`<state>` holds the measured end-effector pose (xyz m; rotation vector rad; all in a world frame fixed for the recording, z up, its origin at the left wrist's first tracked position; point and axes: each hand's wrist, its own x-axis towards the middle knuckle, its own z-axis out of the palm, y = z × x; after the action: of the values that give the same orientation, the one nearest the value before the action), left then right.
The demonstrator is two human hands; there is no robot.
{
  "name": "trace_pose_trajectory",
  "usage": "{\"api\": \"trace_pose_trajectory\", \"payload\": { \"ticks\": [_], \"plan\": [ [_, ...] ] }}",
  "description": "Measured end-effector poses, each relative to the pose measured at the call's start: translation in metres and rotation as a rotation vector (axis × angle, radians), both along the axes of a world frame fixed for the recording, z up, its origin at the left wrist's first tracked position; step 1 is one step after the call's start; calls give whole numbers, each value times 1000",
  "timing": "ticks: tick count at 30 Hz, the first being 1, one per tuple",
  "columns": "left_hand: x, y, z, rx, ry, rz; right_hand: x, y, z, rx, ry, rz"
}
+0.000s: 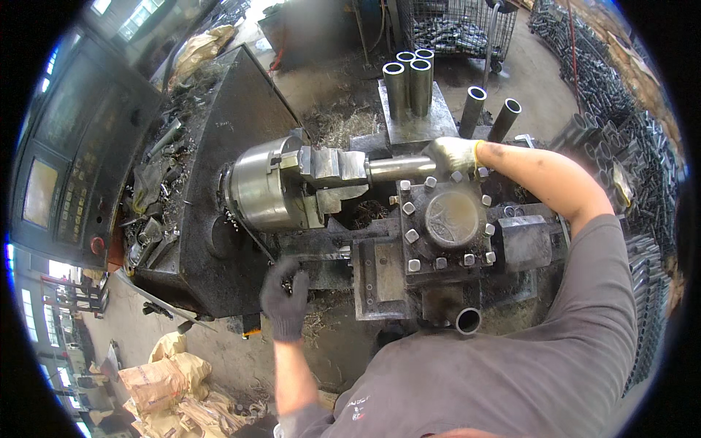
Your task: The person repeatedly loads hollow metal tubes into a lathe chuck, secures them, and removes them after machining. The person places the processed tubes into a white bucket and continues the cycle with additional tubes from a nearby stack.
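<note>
My right hand (454,155), in a pale glove, is wrapped round a steel tube (401,169) lying level above the lathe's carriage. The tube's left end meets the jaws (332,166) of the lathe chuck (266,186); whether they grip it I cannot tell. Below the chuck, at the near side of the lathe, my left hand (285,301) wears a dark glove. Its thumb stands apart from the fingers, and I see nothing held there. The square tool post (451,219), studded with bolts, sits just nearer than my right hand.
Several upright tubes (420,87) stand on a metal block (445,113) beyond the lathe, with two more tubes (504,119) to their right. The control panel (58,193) is at left. Paper sacks (157,383) lie at lower left; piled metal parts (642,139) line the right.
</note>
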<state>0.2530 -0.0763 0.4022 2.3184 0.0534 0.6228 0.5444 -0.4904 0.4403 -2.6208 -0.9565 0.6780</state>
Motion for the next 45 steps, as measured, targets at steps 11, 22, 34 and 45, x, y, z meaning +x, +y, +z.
{"api": "trace_pose_trajectory", "payload": {
  "ticks": [11, 22, 34, 45],
  "plan": [
    [-150, 168, -155, -1535, -26, 727, -1, 44, 22, 5, 76, 61],
    [-173, 211, -179, -1347, 98, 706, 45, 90, 16, 278, 366, 58],
    [-115, 123, 35, 467, -368, 794, -48, -77, 51, 227, -418, -467],
    [105, 184, 271, 595, 464, 814, -252, -78, 144, 1038, -801, -696]
  ]
}}
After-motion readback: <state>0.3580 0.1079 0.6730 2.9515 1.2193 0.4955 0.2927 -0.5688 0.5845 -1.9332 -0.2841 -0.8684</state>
